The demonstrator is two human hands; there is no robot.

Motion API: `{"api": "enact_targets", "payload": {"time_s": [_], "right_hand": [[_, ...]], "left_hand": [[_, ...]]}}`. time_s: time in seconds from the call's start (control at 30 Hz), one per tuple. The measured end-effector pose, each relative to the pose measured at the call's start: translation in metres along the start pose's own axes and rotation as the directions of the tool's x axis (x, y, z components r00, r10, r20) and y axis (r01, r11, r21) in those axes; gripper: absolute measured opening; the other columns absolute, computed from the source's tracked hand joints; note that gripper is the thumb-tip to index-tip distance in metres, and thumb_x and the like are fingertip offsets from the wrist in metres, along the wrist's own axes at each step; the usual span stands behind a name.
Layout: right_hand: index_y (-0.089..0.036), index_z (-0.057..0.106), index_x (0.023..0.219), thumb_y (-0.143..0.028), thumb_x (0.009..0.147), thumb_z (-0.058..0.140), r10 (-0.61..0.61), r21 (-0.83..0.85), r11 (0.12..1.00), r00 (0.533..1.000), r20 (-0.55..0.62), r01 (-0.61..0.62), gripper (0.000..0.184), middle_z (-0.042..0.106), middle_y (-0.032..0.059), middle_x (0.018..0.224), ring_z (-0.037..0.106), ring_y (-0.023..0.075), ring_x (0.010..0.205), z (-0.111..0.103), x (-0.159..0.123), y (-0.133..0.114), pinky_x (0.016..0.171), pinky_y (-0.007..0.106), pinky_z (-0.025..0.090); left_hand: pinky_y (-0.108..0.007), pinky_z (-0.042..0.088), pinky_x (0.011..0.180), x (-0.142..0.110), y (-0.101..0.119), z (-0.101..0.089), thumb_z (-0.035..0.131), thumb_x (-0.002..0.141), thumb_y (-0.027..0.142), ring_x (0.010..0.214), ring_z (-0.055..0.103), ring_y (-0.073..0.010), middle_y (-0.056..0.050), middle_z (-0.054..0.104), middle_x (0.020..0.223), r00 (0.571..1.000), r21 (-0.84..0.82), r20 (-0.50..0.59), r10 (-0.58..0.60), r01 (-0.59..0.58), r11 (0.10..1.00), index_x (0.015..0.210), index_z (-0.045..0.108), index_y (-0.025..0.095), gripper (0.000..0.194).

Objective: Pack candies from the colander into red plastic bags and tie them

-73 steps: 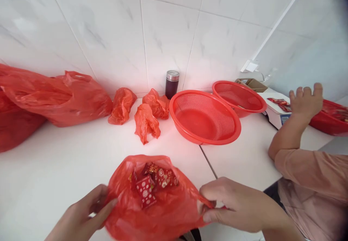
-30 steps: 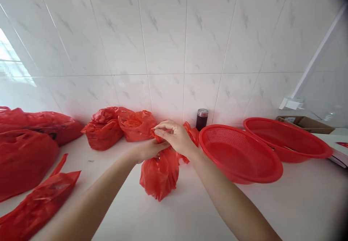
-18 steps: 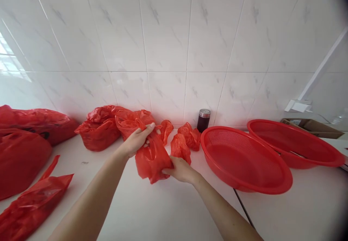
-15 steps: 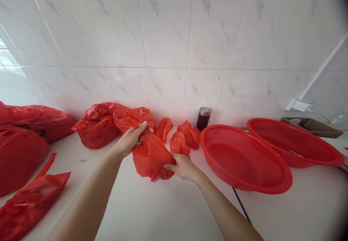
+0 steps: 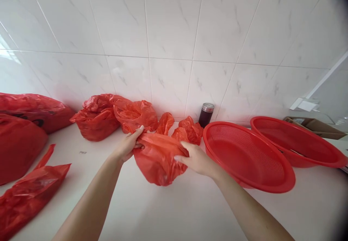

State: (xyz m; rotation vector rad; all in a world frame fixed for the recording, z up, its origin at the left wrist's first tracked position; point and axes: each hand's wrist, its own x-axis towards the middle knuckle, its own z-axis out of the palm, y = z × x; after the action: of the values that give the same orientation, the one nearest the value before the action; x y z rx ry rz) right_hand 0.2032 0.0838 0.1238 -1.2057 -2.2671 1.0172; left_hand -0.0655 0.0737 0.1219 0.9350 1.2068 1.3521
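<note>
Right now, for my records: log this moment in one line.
left hand: grips red plastic bag | right hand: on bag | beside: red colander

You had a thin, glossy red plastic bag (image 5: 159, 161) between your hands, bunched into a rounded, creased bundle. Its film was slightly translucent, and no handles could be made out. Your left hand (image 5: 126, 145) gripped its upper left edge, gathering the plastic into folds, while the extended fingers (image 5: 187, 150) of your right hand (image 5: 197, 159) lay across its right side. The bag sagged low over the white surface (image 5: 174, 212), its rounded underside hanging lowest. You could not tell whether it touched. Its top sat just before two crumpled red bags (image 5: 174, 125).
</note>
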Motion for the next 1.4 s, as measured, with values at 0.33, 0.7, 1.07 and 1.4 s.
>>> {"api": "enact_targets", "payload": {"time_s": [0.33,0.7,1.07,1.4], "right_hand": [[-0.028,0.06,0.115,-0.038,0.093,0.053,-0.229,0.212,0.923,0.901,-0.368,0.321,0.025,0.067,0.0023,0.107,0.063,0.0176,0.1,-0.001,0.02,-0.028,0.088,0.034,0.05],[-0.025,0.059,0.103,-0.032,0.094,0.052,-0.293,0.181,0.902,0.864,-0.41,0.392,0.014,0.066,0.0026,0.106,0.061,0.0167,0.095,0.008,0.036,-0.023,0.087,0.033,0.049],[-0.03,0.067,0.1,-0.044,0.088,0.063,-0.401,0.36,0.84,0.911,-0.093,0.406,0.019,0.042,0.0006,0.147,0.041,0.0254,0.135,0.003,0.011,-0.012,0.11,0.042,0.038],[-0.031,0.055,0.125,-0.051,0.097,0.044,-0.222,0.594,0.769,0.97,-0.099,0.237,0.036,0.062,0.0003,0.092,0.06,0.0166,0.088,0.028,0.048,0.005,0.084,0.032,0.049]], "left_hand": [[-0.022,0.04,0.055,-0.013,0.021,0.063,0.06,0.086,0.055,0.057,0.043,-0.0099,0.004,0.045,0.066,0.927,0.206,0.375,-0.017,-0.065,0.976,0.083,0.061,0.019,0.037],[-0.024,0.035,0.05,-0.011,0.026,0.049,0.052,0.09,0.057,0.048,0.041,-0.0096,0.004,0.047,0.057,0.882,0.275,0.47,-0.034,-0.11,0.955,0.081,0.058,0.019,0.039],[-0.031,0.048,0.068,-0.012,0.037,0.048,0.06,0.086,0.034,0.069,0.061,-0.0188,-0.005,0.069,0.078,0.785,0.444,0.619,-0.024,-0.325,0.835,0.085,0.073,0.02,0.019],[-0.028,0.041,0.065,-0.009,-0.008,0.061,0.047,0.072,0.002,0.086,0.059,-0.0198,-0.007,0.06,0.113,0.814,0.667,0.346,0.467,-0.563,0.487,0.091,0.057,0.023,0.029]]}}
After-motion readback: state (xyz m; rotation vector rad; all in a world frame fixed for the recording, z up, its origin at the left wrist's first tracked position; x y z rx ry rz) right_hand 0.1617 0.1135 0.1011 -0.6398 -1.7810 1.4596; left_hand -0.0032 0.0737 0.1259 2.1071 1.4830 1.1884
